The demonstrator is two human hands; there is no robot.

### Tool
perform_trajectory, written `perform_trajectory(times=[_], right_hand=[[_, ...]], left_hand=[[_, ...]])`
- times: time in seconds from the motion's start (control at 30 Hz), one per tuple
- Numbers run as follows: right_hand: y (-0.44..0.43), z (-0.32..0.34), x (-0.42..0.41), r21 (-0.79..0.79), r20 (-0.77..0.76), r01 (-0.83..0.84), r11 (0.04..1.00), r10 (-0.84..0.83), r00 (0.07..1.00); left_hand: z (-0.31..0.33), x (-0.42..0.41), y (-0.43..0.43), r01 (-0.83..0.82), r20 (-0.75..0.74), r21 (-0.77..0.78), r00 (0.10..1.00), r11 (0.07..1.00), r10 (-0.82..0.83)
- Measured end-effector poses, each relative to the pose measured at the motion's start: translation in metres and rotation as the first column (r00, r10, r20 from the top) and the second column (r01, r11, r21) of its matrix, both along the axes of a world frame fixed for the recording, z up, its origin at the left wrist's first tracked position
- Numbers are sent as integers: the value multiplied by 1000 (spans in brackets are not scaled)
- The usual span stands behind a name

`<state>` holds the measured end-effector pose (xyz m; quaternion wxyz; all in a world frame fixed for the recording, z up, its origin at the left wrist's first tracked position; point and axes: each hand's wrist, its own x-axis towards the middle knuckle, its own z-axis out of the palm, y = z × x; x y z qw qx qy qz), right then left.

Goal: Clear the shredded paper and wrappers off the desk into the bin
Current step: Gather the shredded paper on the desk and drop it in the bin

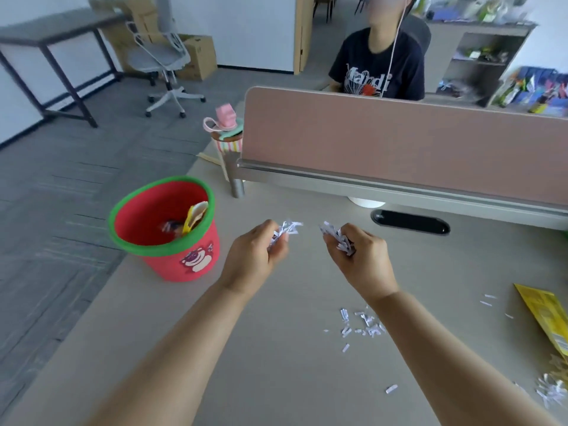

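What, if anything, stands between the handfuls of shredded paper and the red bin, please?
Nothing visible does. Both the left hand and the right hand grip shredded paper above bare desk, and the open red bin sits just left of them, unobstructed.

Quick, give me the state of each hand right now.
Left hand: closed on a clump of shredded paper, above the desk.
Right hand: closed on another clump of shredded paper.
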<state>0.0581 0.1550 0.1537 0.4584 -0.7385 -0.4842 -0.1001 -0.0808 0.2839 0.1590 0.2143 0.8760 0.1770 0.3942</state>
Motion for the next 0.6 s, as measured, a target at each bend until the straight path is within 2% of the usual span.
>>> perform_trajectory(times=[0.1,0.23,0.33,0.4,0.47,0.53,0.6], right_hand=[[52,23,-21,52,3,-35,998,35,999],[119,47,-58,139,23,-125,982,123,992],[163,52,-87,157,-7,-209,965,213,977],[187,49,-102,137,-40,-220,966,227,973],[208,46,-113,134,-82,-223,965,236,968],[225,45,-119,147,-144,-221,964,242,959],[238,45,-123,174,-184,-212,962,243,952]], left_hand=[[28,-34,47,-108,12,47,994,993,108],[41,-77,114,-295,-22,17,955,955,296],[29,-97,157,-390,-171,67,902,918,396],[18,-102,176,-353,-408,40,848,935,337],[11,-103,186,-288,-604,-42,770,957,205],[8,-108,191,-233,-620,-112,776,966,115],[4,-118,195,-199,-465,-161,879,967,104]])
